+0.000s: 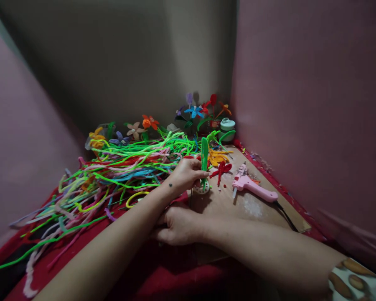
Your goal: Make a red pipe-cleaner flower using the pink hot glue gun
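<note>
Fingers of left hand (189,172) around green loop (204,152), grip of right hand (180,225) unclear, lidded jar (227,130) behind, contents indistinct.

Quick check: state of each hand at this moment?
Left hand: closed, holding a green, elongated, fuzzy pipe-cleaner leaf.
Right hand: curled, partly hidden; whether it holds anything cannot be told.

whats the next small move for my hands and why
Perhaps ease the right hand back slightly: it sits close by the left forearm, while the left hand holds the green fuzzy leaf upright, and that arm may need room.
</note>
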### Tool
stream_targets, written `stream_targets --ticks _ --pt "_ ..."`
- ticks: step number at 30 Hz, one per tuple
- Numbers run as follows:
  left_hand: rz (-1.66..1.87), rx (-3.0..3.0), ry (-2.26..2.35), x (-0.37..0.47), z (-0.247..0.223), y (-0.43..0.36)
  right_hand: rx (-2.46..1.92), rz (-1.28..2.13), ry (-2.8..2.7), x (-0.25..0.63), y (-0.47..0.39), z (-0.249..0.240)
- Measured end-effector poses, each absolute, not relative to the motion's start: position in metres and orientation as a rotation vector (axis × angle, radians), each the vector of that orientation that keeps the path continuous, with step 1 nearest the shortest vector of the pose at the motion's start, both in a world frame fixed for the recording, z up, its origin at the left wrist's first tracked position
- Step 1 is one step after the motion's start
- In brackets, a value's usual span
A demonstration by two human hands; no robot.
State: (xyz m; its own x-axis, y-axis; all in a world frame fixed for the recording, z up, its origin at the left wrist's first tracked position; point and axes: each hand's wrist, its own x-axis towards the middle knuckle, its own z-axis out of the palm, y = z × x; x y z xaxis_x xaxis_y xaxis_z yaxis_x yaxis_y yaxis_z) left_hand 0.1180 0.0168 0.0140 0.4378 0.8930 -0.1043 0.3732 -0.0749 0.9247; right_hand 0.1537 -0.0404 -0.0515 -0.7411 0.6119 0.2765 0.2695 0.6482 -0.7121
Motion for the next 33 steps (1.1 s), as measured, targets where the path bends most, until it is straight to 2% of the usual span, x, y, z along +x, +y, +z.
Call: stream_targets --ticks 17,25,33 --pt "0.842 1.598 1.082 0.09 0.012 0.029 -0.648 0.597 -2.365 0.155 -0.044 -0.047" --pt "0.765 1.575 1.078 0.081 -0.004 0.026 -0.616 0.606 -2.359 0.155 -0.046 -0.048" --pt "0.535 1.731 0.967 0.122 0.005 0.027 -0.512 0.682 -2.31 0.153 -0.045 -0.054"
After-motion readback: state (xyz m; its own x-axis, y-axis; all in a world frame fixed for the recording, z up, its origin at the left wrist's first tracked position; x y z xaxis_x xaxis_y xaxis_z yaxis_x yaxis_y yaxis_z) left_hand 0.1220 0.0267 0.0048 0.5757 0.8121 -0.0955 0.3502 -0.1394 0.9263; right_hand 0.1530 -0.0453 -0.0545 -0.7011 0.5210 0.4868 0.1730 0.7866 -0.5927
